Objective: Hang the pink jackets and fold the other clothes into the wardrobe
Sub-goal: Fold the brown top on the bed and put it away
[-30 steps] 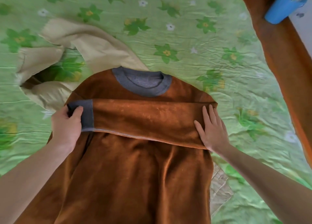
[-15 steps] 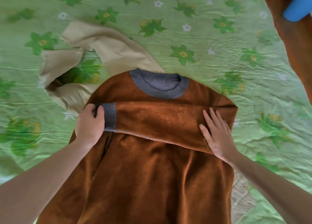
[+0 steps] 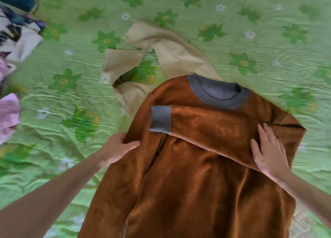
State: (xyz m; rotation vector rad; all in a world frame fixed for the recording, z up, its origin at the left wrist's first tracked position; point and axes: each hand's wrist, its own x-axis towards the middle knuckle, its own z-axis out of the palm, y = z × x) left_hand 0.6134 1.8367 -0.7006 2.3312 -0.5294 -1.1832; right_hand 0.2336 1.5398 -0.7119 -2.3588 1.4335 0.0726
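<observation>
Head view looks down on my two bare hands working a brown sweater point(image 3: 188, 184) spread on the green flowered bedspread point(image 3: 268, 31). My left hand point(image 3: 116, 150) grips the sweater's left side edge, thumb lying on top of the fabric and fingers tucked under it, so I cannot see them. My right hand point(image 3: 268, 151) lies flat and wide, fingers straight and a little spread, pressing the folded sleeve point(image 3: 215, 126) near the right shoulder. That sleeve crosses the chest, its grey cuff point(image 3: 160, 118) lying free toward the left side, just below the grey collar point(image 3: 218, 94).

The sweater's hem runs off the bottom edge of the frame. A beige garment point(image 3: 161, 49) lies partly under the collar end, toward the far middle of the bedspread. At the left edge a pile of clothes point(image 3: 14, 31), some of it pink point(image 3: 9, 112), is blurred and cut off.

Both forearms reach in from the bottom corners, converging on the sweater.
</observation>
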